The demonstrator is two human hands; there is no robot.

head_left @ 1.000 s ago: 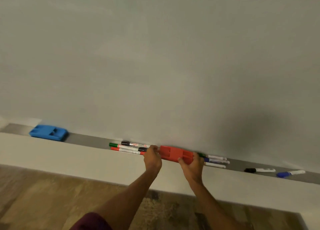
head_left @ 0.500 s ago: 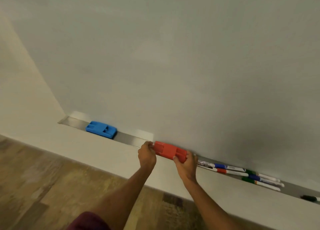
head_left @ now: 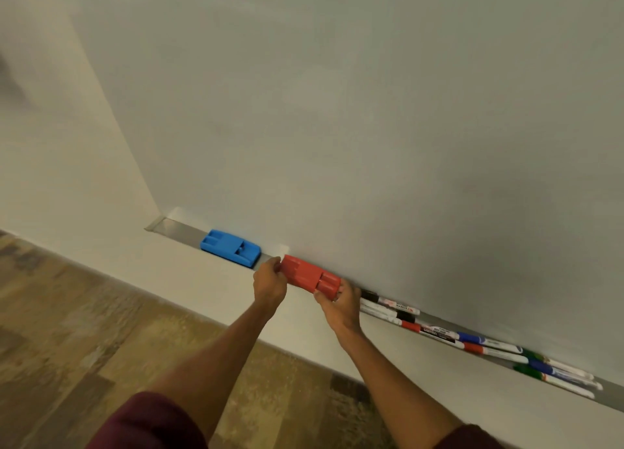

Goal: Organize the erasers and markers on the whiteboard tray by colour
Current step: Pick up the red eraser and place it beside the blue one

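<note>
A person stands facing a large blank whiteboard point(head_left: 371, 110), looking down along the narrow metal tray point(head_left: 175, 227) at its lower edge. Both bare forearms reach forward from dark red sleeves point(head_left: 148, 421).

The two hands hold a red eraser point(head_left: 309, 275) between them, at the tray. The left hand point(head_left: 268, 284) has its fingers curled closed around the eraser's left end. The right hand point(head_left: 337, 305) grips the right end, its fingertips point(head_left: 320, 293) pressed against the eraser's front face. Whether the eraser rests on the tray or is held just above it cannot be told.

A blue eraser point(head_left: 229, 247) lies flat on the tray near its left end, just beside the red eraser with a small gap between them.

To the right of the hands, a row of markers point(head_left: 472, 342) lies along the tray, overlapping one another, with black, red, blue and green caps mixed together.

Below the tray is a pale wall, and below that a wood-patterned floor point(head_left: 67, 330).
</note>
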